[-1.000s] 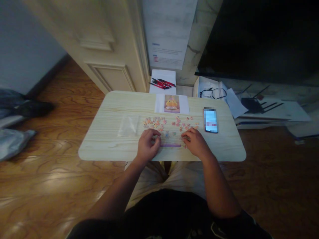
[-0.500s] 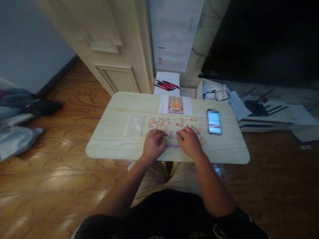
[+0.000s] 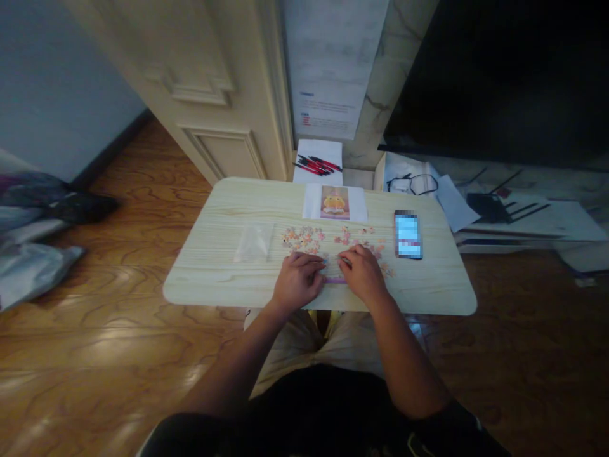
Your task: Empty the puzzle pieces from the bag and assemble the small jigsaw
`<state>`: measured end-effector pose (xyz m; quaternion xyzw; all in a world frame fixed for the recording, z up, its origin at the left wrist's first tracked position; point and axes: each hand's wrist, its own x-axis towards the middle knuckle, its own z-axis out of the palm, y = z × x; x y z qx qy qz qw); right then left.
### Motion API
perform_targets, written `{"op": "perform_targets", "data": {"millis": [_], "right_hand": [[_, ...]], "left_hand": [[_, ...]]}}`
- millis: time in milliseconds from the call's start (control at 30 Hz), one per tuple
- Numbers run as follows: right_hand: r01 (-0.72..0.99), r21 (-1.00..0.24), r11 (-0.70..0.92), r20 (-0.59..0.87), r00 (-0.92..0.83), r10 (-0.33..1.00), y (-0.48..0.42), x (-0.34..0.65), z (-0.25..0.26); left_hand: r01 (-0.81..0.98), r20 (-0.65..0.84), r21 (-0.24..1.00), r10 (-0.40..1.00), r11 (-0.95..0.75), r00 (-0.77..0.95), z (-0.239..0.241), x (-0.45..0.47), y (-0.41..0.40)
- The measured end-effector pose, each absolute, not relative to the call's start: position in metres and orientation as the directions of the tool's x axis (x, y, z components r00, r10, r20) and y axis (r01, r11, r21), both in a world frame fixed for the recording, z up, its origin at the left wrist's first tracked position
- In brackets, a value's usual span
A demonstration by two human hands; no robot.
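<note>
My left hand [image 3: 299, 279] rests near the table's front edge, its thumb and fingers closed at a small bluish jigsaw piece [image 3: 325, 261]. Just to the right, my right hand [image 3: 364, 274] has its thumb and forefinger pinched together; whatever is between them is too small to make out. A purple strip [image 3: 335, 280] lies below the gap between both hands, partly covered by them. Beyond my left hand spreads a cluster of loose jigsaw pieces [image 3: 304, 237]. More pink and orange pieces [image 3: 349, 236] lie behind and beside my right hand.
On the pale wooden table [image 3: 209, 254] lie a clear plastic bag [image 3: 254, 243], a printed picture sheet [image 3: 335, 202] at the back and a phone [image 3: 408, 235] at the right. Red and black pens [image 3: 318, 165] sit on paper behind the table. A dark screen [image 3: 504, 82] stands back right.
My left hand has moved slightly right, its fingertips reaching the bluish piece that lay between the hands. My right hand has hardly moved.
</note>
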<state>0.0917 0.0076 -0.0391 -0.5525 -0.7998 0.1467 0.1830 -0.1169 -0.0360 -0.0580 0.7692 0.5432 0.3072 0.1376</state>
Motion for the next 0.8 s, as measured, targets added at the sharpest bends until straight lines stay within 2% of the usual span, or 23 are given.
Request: {"op": "perform_targets", "data": {"millis": [333,800], "right_hand": [[0.852,-0.415,0.320,0.121,-0.297,0.947,0.009,0.100,-0.042],[0.846,-0.424,0.323,0.120,-0.301,0.946,0.008,0.102,-0.041]], "left_hand": [[0.779,0.282,0.488,0.916,-0.394,0.286,-0.056,-0.116,-0.036],[0.775,0.257,0.486,0.913,-0.405,0.316,-0.050,-0.113,-0.037]]}}
